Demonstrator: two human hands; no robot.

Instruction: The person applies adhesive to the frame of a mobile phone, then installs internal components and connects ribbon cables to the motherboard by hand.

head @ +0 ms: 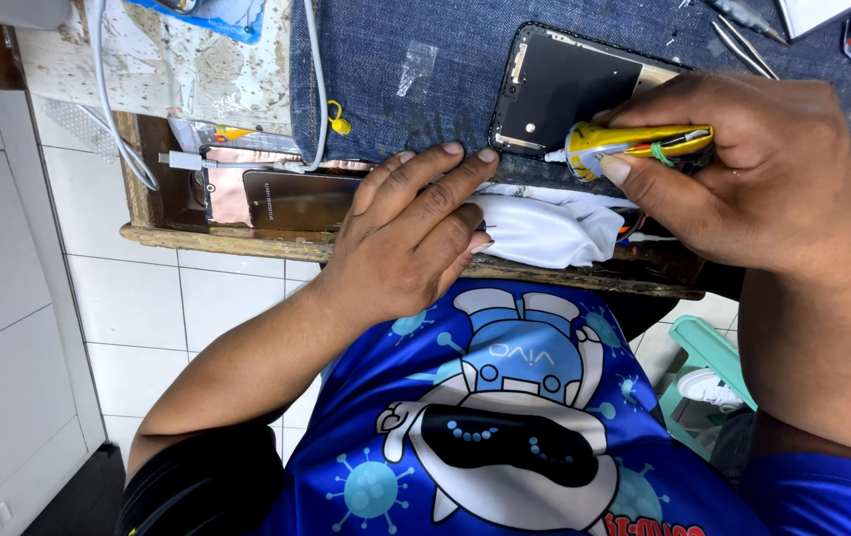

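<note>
Denim mat (395,69) on wood bench (247,238), white tile floor (147,298), right hand (743,169) grip clenched on glue tube (634,141) at phone frame (564,89), left hand (405,238) flat, released.

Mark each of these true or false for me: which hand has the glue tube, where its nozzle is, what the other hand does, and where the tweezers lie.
1. The right hand holds the glue tube. True.
2. The nozzle points at the phone frame. True.
3. The left hand holds the tweezers. False: it presses flat on the denim mat, fingertips by the frame's corner.
4. The tweezers lie on the white cloth. False: they lie on the mat, beyond the frame.
</note>
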